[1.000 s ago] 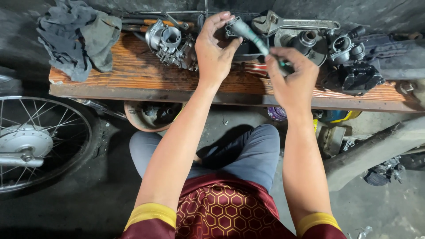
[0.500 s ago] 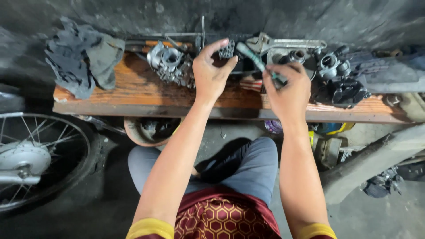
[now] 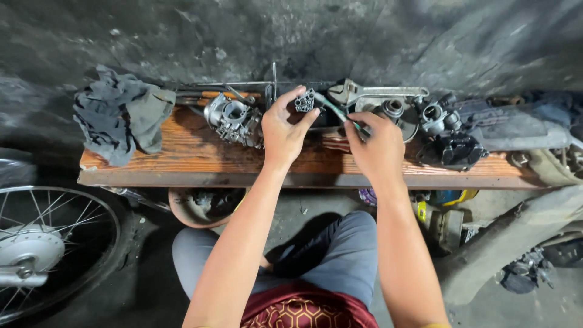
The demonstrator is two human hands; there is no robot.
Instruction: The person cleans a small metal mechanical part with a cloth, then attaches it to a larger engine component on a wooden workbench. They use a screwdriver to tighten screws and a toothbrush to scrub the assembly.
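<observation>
A: Where is the small metal part [image 3: 304, 100]?
B: Above the wooden bench [image 3: 182, 152], pinched in the left hand [image 3: 282, 130].
A: And the right hand [image 3: 376, 146]?
B: Clenched on a green-handled tool [image 3: 340, 113], tip at the part

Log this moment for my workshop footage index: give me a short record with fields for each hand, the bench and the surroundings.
left hand: left hand pinches a small dark metal part between its fingertips
right hand: right hand grips a green-handled tool, its tip against the part
bench: wooden plank bearing a carburetor, an adjustable wrench and grey rags
surroundings: spoked wheel at lower left; concrete floor
posture: seated, knees under the plank
</observation>
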